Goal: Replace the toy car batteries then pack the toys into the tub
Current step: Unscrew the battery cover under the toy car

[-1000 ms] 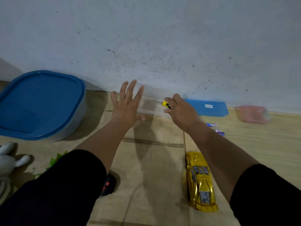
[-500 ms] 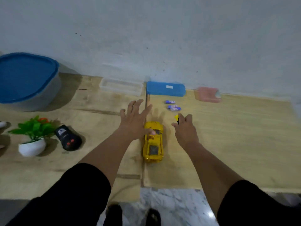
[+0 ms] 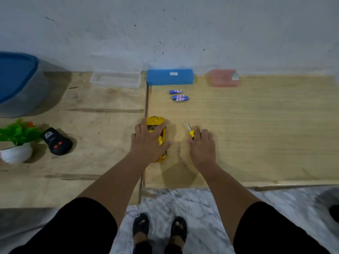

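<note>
- At the far left edge, a tub (image 3: 20, 92) with a blue lid sits against the wall, cut off by the frame.
- In front of it, a small potted plant (image 3: 17, 142) stands beside a black remote (image 3: 56, 142); bare tabletop (image 3: 100, 162) lies open between the remote and the car.
- A clear tray (image 3: 115, 79) lies by the wall, just left of the seam between two boards.
- The left hand (image 3: 148, 142) lies spread over the yellow toy car (image 3: 158, 131), fingers draped on its roof, thumb at its right flank; the car sits just right of the seam, nose toward the wall.
- Beyond the car, three batteries (image 3: 178, 96) lie near a blue case (image 3: 169, 77) at the wall, well apart from both hands.
- The right hand (image 3: 201, 145) rests palm down, fingers curled loosely on the yellow handle of a screwdriver (image 3: 189, 130), whose tip points away along the tabletop.
- A pink box (image 3: 222, 77) sits at the wall; the board to the right of it is open to the front edge.
- Below the front edge, marble floor (image 3: 201, 208) shows.
</note>
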The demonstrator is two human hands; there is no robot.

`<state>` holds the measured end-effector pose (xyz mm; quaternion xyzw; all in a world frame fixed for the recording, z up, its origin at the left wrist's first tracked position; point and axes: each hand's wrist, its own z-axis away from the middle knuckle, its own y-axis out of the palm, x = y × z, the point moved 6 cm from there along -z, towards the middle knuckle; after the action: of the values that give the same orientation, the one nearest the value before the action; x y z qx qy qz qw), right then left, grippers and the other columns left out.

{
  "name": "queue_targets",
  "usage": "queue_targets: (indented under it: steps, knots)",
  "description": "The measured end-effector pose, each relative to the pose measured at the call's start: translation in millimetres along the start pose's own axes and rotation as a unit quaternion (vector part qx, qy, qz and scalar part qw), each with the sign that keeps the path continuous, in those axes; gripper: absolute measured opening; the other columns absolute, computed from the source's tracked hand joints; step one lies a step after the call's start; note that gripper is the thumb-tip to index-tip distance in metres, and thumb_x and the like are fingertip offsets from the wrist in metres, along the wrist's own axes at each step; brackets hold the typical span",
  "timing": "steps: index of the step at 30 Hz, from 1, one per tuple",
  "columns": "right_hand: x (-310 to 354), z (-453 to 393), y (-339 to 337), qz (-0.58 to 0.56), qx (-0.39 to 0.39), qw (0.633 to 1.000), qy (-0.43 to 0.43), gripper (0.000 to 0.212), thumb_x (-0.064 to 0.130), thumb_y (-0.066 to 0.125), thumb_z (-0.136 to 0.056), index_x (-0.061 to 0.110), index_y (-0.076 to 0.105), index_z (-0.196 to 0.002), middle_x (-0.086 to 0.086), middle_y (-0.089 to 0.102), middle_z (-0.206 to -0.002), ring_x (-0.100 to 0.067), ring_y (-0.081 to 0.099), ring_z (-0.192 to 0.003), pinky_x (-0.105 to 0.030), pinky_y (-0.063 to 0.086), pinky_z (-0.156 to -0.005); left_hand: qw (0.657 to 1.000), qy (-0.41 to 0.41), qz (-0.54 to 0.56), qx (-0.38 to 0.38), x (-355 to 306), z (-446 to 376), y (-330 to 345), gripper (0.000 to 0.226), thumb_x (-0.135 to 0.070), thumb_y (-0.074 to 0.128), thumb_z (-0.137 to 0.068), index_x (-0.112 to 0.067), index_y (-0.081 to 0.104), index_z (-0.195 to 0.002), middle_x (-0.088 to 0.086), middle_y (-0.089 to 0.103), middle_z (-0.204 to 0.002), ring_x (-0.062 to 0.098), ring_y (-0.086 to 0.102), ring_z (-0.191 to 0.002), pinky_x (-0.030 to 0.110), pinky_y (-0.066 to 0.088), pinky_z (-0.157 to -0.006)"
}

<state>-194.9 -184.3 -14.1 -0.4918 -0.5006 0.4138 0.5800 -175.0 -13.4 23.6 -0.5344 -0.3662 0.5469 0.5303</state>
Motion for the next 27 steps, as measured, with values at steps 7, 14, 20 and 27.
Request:
queue_targets:
  steps: [7, 14, 20, 27]
  knots:
    - [-3.5, -0.6, -3.1, -0.039, 0.033, 0.998, 0.020, 0.063, 0.037, 0.052, -0.092, 0.004, 0.033, -0.142, -0.021, 0.046, -0.122, -0.037, 0.044, -0.112, -0.045, 0.041, -0.085, 0.997, -0.064, -0.004, 0.045, -8.7, -0.1, 0.6, 0.059, -0.046, 0.046, -0.091, -0.045, 0.020, -0.144, 0.020, 0.017, -0.146, 0.040, 0.038, -0.113, 0.041, 0.037, -0.097]
    - [30.0, -7.7, -41.6, -0.152, -0.064, 0.975, -0.150, 0.049, 0.042, 0.033, -0.092, 0.020, 0.054, -0.130, -0.018, 0.055, -0.106, -0.028, 0.055, -0.085, -0.038, 0.050, -0.068, 0.939, -0.081, 0.333, 0.001, 6.2, -1.0, -17.3, 0.059, -0.032, 0.050, -0.093, -0.042, 0.024, -0.145, 0.013, 0.040, -0.140, 0.030, 0.043, -0.125, 0.040, 0.037, -0.103]
    - [56.5, -18.3, -63.1, -0.270, 0.009, 0.944, -0.190, 0.042, 0.033, 0.042, -0.097, 0.033, 0.041, -0.139, -0.014, 0.044, -0.120, -0.026, 0.052, -0.096, -0.038, 0.049, -0.083, 0.782, -0.072, 0.619, 0.020, 2.3, -4.8, -53.4, 0.057, -0.014, 0.041, -0.099, -0.040, 0.022, -0.145, -0.004, 0.051, -0.130, 0.014, 0.057, -0.107, 0.031, 0.049, -0.087]
    - [80.4, -30.4, -77.3, -0.315, 0.144, 0.921, -0.176, 0.046, 0.043, 0.033, -0.098, 0.050, 0.020, -0.142, -0.006, 0.045, -0.107, -0.012, 0.043, -0.097, -0.024, 0.036, -0.087, 0.693, -0.089, 0.708, 0.100, 3.8, -6.2, -62.4, 0.079, -0.047, 0.060, -0.084, -0.050, 0.009, -0.144, -0.002, 0.038, -0.148, 0.024, 0.048, -0.126, 0.049, 0.039, -0.106]
